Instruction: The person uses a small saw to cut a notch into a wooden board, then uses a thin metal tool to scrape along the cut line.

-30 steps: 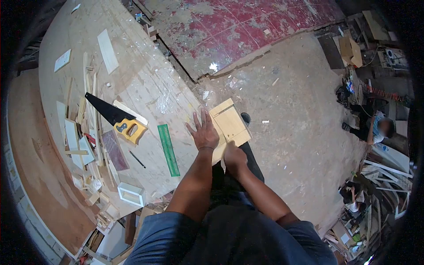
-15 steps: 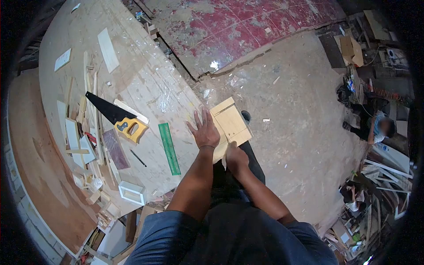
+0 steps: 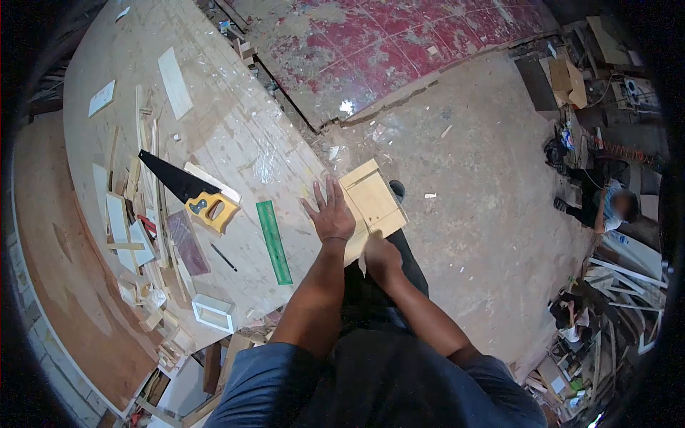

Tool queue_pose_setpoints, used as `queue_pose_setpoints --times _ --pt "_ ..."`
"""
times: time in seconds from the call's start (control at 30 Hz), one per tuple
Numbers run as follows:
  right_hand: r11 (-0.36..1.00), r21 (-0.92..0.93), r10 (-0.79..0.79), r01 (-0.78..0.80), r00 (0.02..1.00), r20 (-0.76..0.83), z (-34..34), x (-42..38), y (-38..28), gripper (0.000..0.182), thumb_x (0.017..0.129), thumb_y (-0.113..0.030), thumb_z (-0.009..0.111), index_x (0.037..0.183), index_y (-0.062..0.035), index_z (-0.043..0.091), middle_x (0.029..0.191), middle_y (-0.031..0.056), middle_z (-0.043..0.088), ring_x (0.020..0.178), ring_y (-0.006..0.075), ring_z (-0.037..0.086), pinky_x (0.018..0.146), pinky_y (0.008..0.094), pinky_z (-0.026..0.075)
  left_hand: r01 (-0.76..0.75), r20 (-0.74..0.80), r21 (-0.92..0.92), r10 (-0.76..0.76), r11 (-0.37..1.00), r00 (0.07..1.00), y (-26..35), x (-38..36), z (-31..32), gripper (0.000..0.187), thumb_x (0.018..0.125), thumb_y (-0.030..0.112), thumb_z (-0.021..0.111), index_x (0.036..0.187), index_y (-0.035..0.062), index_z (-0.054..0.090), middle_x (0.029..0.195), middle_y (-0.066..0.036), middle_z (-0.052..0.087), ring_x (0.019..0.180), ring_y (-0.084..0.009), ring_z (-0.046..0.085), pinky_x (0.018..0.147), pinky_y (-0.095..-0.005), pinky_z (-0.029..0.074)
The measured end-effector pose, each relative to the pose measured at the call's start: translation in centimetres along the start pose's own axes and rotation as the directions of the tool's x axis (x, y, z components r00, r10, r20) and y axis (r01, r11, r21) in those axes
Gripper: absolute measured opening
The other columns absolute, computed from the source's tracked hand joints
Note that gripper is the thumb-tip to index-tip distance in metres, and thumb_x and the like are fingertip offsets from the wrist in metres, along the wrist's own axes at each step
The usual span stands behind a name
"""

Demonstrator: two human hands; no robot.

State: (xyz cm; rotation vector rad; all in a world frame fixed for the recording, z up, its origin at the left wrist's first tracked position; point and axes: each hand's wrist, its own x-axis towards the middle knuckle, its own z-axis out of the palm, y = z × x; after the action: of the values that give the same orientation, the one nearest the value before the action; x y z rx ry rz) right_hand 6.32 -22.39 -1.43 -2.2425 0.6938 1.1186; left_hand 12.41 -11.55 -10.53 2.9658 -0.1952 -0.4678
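Observation:
A light wooden board juts past the worktable's edge, with grooves cut across it near its far end and its middle. My left hand lies flat with fingers spread, pressing at the board's left side. Over the near end of the board, my right hand is closed in a fist, slightly blurred. A thin, pointed tool shows just above its knuckles and meets the groove, while most of it is hidden in the fist; its kind I cannot tell. Below the fist a narrow pale tip sticks out.
On the worktable lie a green ruler, a pencil, a handsaw with a yellow handle, and several wood strips and offcuts. A small white frame stands near the front. Two people sit far right among scrap wood.
My right hand has shifted very slightly toward me along the board, and a pale tip now shows below it. My left hand and the board stay put.

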Motion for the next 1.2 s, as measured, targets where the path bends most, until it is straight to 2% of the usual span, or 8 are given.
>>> queue_pose_setpoints --times 0.2,0.33,0.4,0.67,0.87,1.03,1.1,1.2 --pt "0.999 0.048 -0.020 0.024 0.996 -0.081 -0.2 -3.2 1.7 0.025 0.099 -0.019 0.038 0.109 0.0016 0.049 0.098 0.0342 0.067 0.094 0.0497 0.067 0.083 0.0581 0.051 -0.006 -0.045 -0.019 0.005 1.000 0.999 0.0 -0.1 0.2 0.073 0.090 0.022 0.049 0.156 0.0074 0.023 0.165 -0.006 0.016 0.152 -0.0372 0.010 0.114 -0.0725 0.002" --pt "0.999 0.009 0.046 -0.047 0.998 0.041 -0.4 -2.9 1.6 0.032 0.101 -0.026 0.036 0.107 0.0036 0.048 0.103 0.0375 0.064 0.097 0.0513 0.065 0.085 0.0575 0.050 -0.019 -0.072 -0.026 0.017 0.999 0.997 -0.2 -0.2 0.5 0.074 0.088 0.021 0.051 0.156 0.0072 0.024 0.165 -0.006 0.017 0.151 -0.0376 0.011 0.114 -0.0724 0.003" --pt "0.980 0.184 0.083 -0.075 0.996 -0.036 1.4 0.9 1.4 0.029 0.101 -0.025 0.038 0.105 0.0014 0.048 0.104 0.0375 0.064 0.096 0.0511 0.065 0.085 0.0579 0.050 -0.026 -0.051 0.003 0.026 1.000 0.998 -0.2 -0.2 0.4 0.075 0.088 0.022 0.051 0.156 0.0075 0.023 0.166 -0.006 0.015 0.152 -0.0378 0.009 0.114 -0.0722 0.002" --pt "0.993 0.086 0.080 -0.081 0.997 0.011 1.6 -3.9 2.2 0.028 0.099 -0.022 0.043 0.113 0.0019 0.050 0.097 0.0343 0.067 0.097 0.0517 0.065 0.084 0.0586 0.051 0.010 0.027 0.061 -0.012 0.998 1.000 0.1 -0.1 -0.1 0.070 0.092 0.024 0.046 0.157 0.0091 0.022 0.166 -0.003 0.014 0.152 -0.0369 0.009 0.114 -0.0717 0.002" --pt "0.999 -0.022 -0.035 0.032 0.983 -0.181 1.8 -4.3 3.7 0.022 0.100 -0.021 0.045 0.104 -0.0009 0.050 0.080 0.0284 0.068 0.075 0.0474 0.069 0.067 0.0518 0.058 0.000 0.032 0.048 -0.001 0.999 0.999 0.2 0.0 -0.2 0.070 0.095 0.024 0.043 0.158 0.0088 0.017 0.167 -0.004 0.008 0.153 -0.0368 0.004 0.116 -0.0693 0.000" --pt "0.998 -0.004 -0.063 0.063 0.993 -0.104 2.5 -0.6 3.1 0.024 0.102 -0.021 0.039 0.102 -0.0007 0.051 0.087 0.0304 0.068 0.083 0.0468 0.069 0.071 0.0544 0.056 0.021 0.054 0.116 -0.027 0.993 0.998 0.5 -0.1 -0.3 0.068 0.094 0.027 0.042 0.157 0.0095 0.023 0.167 -0.002 0.012 0.153 -0.0362 0.007 0.115 -0.0710 0.002" --pt "0.997 -0.028 -0.070 0.065 0.978 -0.196 3.8 1.3 2.3 0.020 0.094 -0.019 0.053 0.098 0.0002 0.048 0.079 0.0278 0.068 0.076 0.0455 0.070 0.066 0.0552 0.056 0.010 0.021 0.068 -0.012 0.998 1.000 0.3 -0.1 -0.2 0.067 0.095 0.027 0.041 0.157 0.0096 0.022 0.167 -0.003 0.011 0.153 -0.0359 0.006 0.115 -0.0707 0.003" --pt "0.994 0.040 -0.092 0.106 0.959 -0.270 4.2 -2.0 4.5 0.021 0.093 -0.019 0.054 0.097 0.0005 0.049 0.078 0.0276 0.068 0.073 0.0446 0.070 0.065 0.0545 0.056 0.009 0.013 0.074 -0.010 0.997 1.000 0.3 -0.1 -0.2 0.068 0.095 0.027 0.041 0.157 0.0096 0.021 0.167 -0.002 0.012 0.153 -0.0355 0.006 0.115 -0.0704 0.003"
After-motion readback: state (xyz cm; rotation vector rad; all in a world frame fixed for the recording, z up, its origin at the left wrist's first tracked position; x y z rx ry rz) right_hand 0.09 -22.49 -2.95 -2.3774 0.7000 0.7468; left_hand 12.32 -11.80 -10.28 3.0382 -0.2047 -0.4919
